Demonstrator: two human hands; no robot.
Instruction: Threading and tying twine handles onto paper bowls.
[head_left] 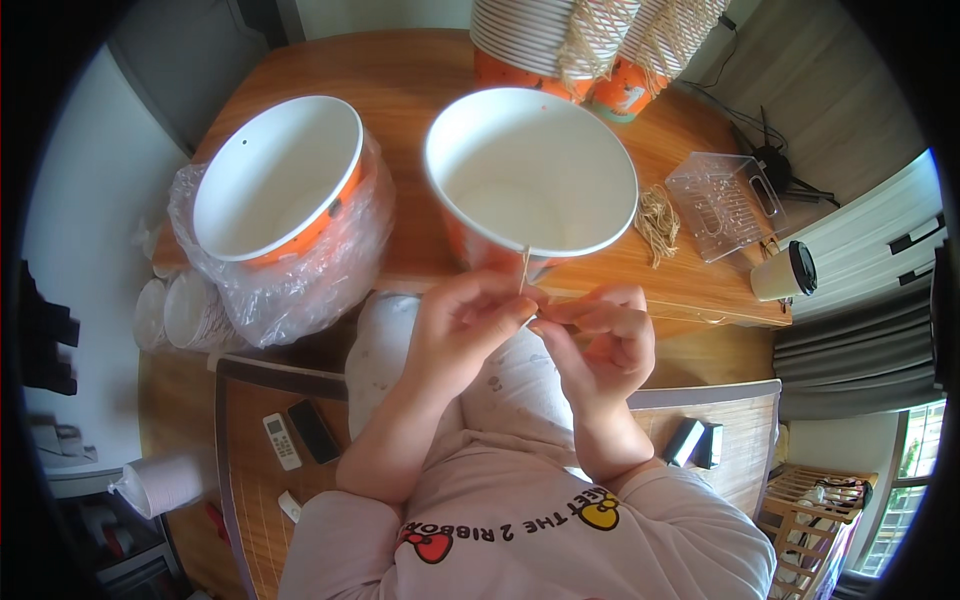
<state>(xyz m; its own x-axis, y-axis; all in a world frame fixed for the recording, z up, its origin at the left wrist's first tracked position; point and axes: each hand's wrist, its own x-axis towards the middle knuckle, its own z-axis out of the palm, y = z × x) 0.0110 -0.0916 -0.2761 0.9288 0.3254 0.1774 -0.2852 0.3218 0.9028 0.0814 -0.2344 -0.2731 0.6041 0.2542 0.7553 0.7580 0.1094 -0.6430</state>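
Fingertips Meet Over a Thin Cord at a Bucket's Rim

A seated person works at a wooden table (pixel 400 70), both bare hands close together just below the near rim of a white-lined orange bucket (pixel 530 165). A thin tan cord (pixel 525 268) runs down from that rim to the fingers. The left hand (pixel 470 310) has its thumb and forefinger drawn nearly together, pinching the cord. The right hand (pixel 605 335) comes in from the other side, thumb and forefinger closed toward each other at the left fingertips, the remaining fingers curled — whether it too grips the cord cannot be told, as the tips hide it.

The bucket stands at the table's near edge, its open mouth tipped toward the person. To its left, a second orange bucket (pixel 275 180) sits in a crumpled clear plastic bag (pixel 320 290). Behind rise two stacks of nested buckets — a left stack (pixel 525 40) and a right stack (pixel 627 88) — with tan twine netting (pixel 592 40) hanging down them. Right of the working bucket lie a loose twine bundle (pixel 657 225), a clear plastic bin (pixel 715 215) and a pale cup (pixel 775 277) with a black lid (pixel 803 267).
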